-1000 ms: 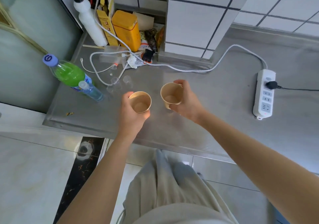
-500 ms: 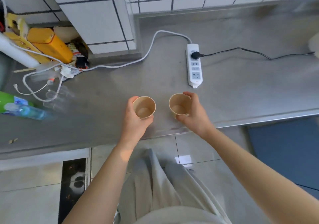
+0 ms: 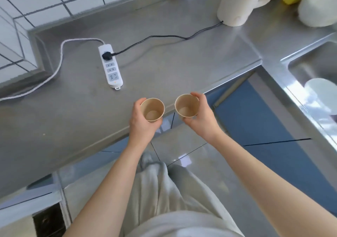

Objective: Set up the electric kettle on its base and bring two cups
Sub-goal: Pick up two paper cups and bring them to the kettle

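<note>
The left hand (image 3: 141,122) is wrapped around one paper cup (image 3: 152,109) and the right hand (image 3: 201,120) around the other cup (image 3: 187,105); both cups are upright, empty and held in the air over the front edge of the steel counter (image 3: 63,120). Farther back lies a power strip (image 3: 110,66), its black cord (image 3: 164,37) running to the white kettle (image 3: 238,3) at the far right. This looks like the cup-bringing step; next, the cups likely need setting down near the kettle

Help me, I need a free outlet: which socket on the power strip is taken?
The socket at the far end of the power strip, beside its white cord; the black plug sits there. The others are empty.
</note>
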`<action>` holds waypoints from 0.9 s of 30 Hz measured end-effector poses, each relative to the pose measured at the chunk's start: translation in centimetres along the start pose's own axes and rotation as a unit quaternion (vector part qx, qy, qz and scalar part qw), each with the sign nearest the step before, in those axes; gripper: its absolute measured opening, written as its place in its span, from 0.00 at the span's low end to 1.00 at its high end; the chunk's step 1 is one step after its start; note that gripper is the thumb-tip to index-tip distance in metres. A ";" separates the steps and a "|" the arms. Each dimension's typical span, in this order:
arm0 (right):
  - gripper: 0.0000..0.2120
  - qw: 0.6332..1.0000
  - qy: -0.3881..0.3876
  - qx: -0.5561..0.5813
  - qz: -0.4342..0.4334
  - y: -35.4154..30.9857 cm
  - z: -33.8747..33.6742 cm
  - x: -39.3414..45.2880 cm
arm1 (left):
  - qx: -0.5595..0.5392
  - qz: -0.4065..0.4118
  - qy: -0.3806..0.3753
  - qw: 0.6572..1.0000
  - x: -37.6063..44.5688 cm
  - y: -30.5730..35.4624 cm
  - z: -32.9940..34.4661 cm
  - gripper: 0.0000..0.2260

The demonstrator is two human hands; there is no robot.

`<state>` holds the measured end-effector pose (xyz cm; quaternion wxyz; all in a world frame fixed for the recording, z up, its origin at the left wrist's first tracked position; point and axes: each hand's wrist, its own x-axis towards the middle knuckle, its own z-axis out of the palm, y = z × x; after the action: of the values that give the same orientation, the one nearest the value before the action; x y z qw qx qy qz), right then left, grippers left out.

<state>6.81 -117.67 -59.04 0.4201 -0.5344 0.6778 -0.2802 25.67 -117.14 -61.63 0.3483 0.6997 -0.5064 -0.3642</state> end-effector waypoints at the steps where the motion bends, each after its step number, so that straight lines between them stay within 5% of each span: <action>1: 0.34 1.000 0.008 0.005 0.007 0.7 -1.2 -0.2 | 0.005 0.004 -0.012 1.000 -0.1 0.6 1.2 0.33; 11: 0.31 0.988 0.116 0.055 0.081 5.6 -11.1 2.8 | 0.016 0.040 -0.104 0.994 3.3 7.4 11.8 0.32; 27: 0.35 0.981 0.176 0.040 0.078 5.7 -24.2 21.5 | 0.029 0.120 -0.141 0.982 18.5 18.8 25.6 0.33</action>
<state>-18.64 -138.39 -57.74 0.3363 -0.4049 0.7689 -0.3629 -0.88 -142.54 -61.06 0.2945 0.5851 -0.6413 -0.3995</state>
